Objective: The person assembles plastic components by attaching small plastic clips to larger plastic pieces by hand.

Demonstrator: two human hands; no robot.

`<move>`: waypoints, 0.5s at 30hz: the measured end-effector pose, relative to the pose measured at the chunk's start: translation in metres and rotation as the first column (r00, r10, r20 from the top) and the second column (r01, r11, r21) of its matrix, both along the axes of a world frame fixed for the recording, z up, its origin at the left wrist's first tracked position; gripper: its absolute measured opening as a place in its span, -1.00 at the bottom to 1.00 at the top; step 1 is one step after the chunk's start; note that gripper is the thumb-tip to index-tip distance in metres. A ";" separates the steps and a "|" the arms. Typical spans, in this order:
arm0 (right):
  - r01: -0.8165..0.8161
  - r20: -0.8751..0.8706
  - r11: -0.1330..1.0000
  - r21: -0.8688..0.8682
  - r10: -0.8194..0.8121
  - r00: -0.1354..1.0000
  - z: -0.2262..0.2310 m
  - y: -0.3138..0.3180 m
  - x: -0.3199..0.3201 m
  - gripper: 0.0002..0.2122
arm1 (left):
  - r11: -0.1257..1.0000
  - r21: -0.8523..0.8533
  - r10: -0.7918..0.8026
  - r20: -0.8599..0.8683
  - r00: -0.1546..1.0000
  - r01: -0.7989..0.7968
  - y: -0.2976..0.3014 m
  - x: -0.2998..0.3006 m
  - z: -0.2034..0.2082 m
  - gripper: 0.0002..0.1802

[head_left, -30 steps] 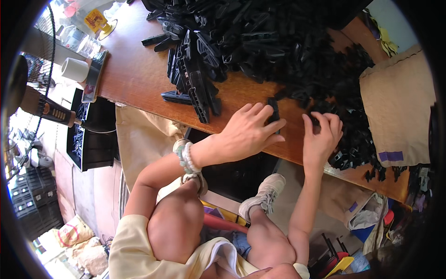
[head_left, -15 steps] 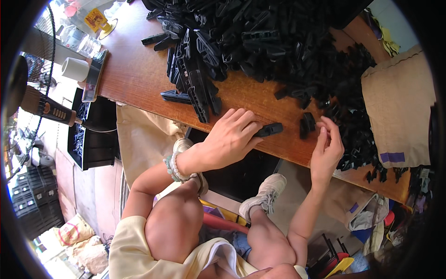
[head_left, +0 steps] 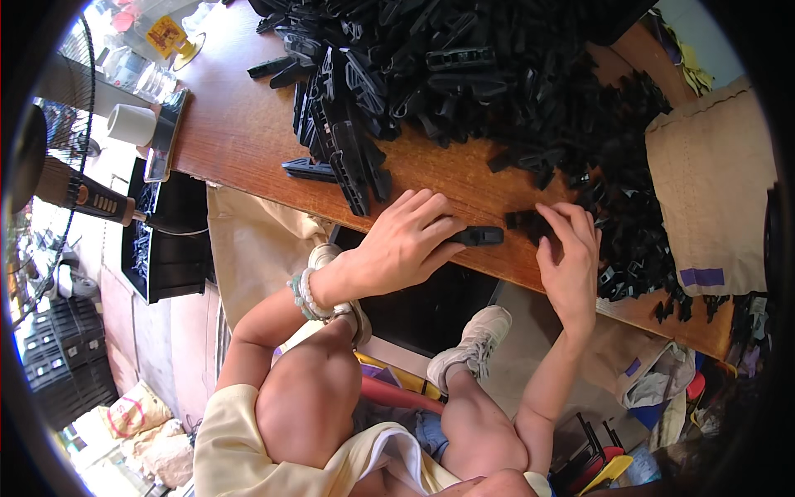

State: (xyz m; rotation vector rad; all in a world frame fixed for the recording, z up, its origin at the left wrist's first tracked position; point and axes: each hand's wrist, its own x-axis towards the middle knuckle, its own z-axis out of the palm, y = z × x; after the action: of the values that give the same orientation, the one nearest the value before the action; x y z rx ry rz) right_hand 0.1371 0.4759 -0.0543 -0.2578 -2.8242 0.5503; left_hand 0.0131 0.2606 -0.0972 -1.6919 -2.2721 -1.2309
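My left hand (head_left: 407, 242) is closed around a black plastic part (head_left: 482, 237), whose rounded, elongated end sticks out past thumb and fingers toward the right. It hovers at the table's near edge. Across from it, my right hand (head_left: 571, 261) has its index finger and thumb curled about a small black plastic piece (head_left: 520, 219); the piece's left end shows, the rest lies in shadow between the fingers. A gap separates the two parts. Left of my left hand, a few long black plastic parts (head_left: 349, 170) lie on the wooden table (head_left: 228, 137).
A big heap of black plastic parts (head_left: 464, 83) covers the table's far side. Smaller black pieces (head_left: 629, 248) are piled at right beside a brown cloth sack (head_left: 708, 190). At left are a fan (head_left: 99, 203), a white cup (head_left: 131, 124) and a black bin (head_left: 178, 240).
My right hand has moved left and closed in on the small black piece, which has shifted left and turned. The part in my left hand has tilted level.
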 end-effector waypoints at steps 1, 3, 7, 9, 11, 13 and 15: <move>0.029 -0.001 1.000 -0.010 -0.029 1.000 0.000 -0.001 0.000 -0.67 | 1.000 -0.002 -0.008 0.010 1.000 0.008 -0.001 -0.001 -0.001 -0.68; 0.056 -0.001 0.998 -0.024 -0.056 0.998 -0.002 -0.003 0.000 -0.68 | 1.000 0.007 -0.007 0.016 1.000 0.007 -0.002 -0.001 -0.004 -0.68; 0.184 -0.209 0.983 0.018 -0.176 0.962 -0.012 0.001 0.002 -0.77 | 0.998 0.051 -0.044 0.040 0.998 0.042 0.001 -0.003 -0.005 -0.68; 0.262 -0.304 0.964 0.053 -0.234 0.923 -0.017 0.003 0.005 -0.79 | 0.996 0.075 -0.053 0.041 0.998 0.050 0.004 -0.004 -0.005 -0.68; 0.254 -0.239 0.967 0.015 -0.243 0.940 -0.027 0.003 0.005 -0.81 | 0.995 0.080 -0.054 0.037 0.998 0.050 0.000 -0.005 -0.007 -0.68; 0.272 -0.185 0.960 -0.062 -0.278 0.943 -0.026 0.002 0.004 -0.81 | 0.997 0.057 -0.044 0.027 0.999 0.043 -0.002 -0.005 -0.007 -0.67; 0.343 -0.089 0.935 -0.090 -0.350 0.933 -0.019 0.001 0.002 -0.79 | 0.997 0.068 -0.047 0.030 0.998 0.045 -0.001 -0.005 -0.007 -0.67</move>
State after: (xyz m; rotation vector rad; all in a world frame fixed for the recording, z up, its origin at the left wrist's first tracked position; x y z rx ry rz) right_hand 0.1394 0.4773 -0.0736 -0.7049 -2.5765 0.5669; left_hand 0.0079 0.2594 -0.1040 -1.7228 -2.1943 -1.3370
